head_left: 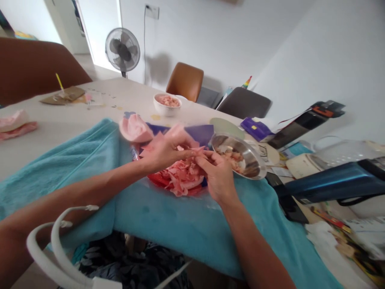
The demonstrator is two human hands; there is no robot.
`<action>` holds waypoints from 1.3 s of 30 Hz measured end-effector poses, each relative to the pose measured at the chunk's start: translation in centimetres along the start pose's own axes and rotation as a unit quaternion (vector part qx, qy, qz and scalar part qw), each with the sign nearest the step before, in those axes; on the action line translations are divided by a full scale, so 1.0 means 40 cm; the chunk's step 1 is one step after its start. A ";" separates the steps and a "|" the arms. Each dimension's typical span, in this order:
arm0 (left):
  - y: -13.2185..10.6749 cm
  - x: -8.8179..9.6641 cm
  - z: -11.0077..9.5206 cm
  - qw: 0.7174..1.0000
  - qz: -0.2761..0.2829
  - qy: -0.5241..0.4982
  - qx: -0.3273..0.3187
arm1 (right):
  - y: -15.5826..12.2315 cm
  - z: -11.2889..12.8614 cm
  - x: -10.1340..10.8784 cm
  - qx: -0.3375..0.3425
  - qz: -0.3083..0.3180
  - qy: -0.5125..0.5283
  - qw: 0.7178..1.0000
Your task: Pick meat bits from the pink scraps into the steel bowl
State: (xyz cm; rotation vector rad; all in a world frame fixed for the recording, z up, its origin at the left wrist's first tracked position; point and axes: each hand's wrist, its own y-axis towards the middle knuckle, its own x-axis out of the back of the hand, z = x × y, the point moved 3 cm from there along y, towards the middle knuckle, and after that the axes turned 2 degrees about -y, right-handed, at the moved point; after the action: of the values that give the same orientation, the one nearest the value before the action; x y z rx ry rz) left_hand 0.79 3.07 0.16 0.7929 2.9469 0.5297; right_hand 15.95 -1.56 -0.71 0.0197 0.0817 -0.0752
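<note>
My left hand [177, 149] and my right hand [217, 168] meet over a heap of crumpled pink pieces [180, 176]. The fingertips of both are pinched on a small thin pink piece [197, 151], whose kind I cannot make out. Red material [159, 181] shows under the heap. Flat pink sheets with pointed corners [155, 145] lie behind my left hand, beside a folded pink bundle [136, 129]. Just right of my right hand, a steel bowl [254, 162] holds pinkish-brown bits.
A turquoise towel [168, 220] covers the table's near part. Farther back stands a white bowl [167, 109] of pinkish pieces. On the right are a blue bottle [327, 182], a dark phone [288, 200] and a purple packet [255, 128]. White cables [60, 245] hang in front.
</note>
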 end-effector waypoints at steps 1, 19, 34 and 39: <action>-0.002 -0.002 0.001 1.000 0.000 0.012 -0.006 | 0.000 -0.001 -0.001 0.002 -0.003 -0.005 1.000; -0.009 -0.010 -0.012 0.981 0.044 0.186 0.004 | -0.001 0.004 0.013 0.034 -0.009 -0.096 0.995; -0.003 -0.004 0.020 0.945 0.053 -0.214 0.242 | 0.006 0.009 0.023 -0.079 0.073 0.067 0.992; -0.005 0.002 0.024 0.941 0.071 -0.215 0.250 | 0.003 0.004 0.021 -0.041 0.058 0.043 0.997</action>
State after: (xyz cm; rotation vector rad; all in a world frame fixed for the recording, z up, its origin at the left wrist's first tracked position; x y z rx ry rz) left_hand 0.75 3.25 -0.80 1.0086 2.6296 -0.3750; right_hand 16.81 -1.50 -0.61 -0.0550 0.1702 0.0455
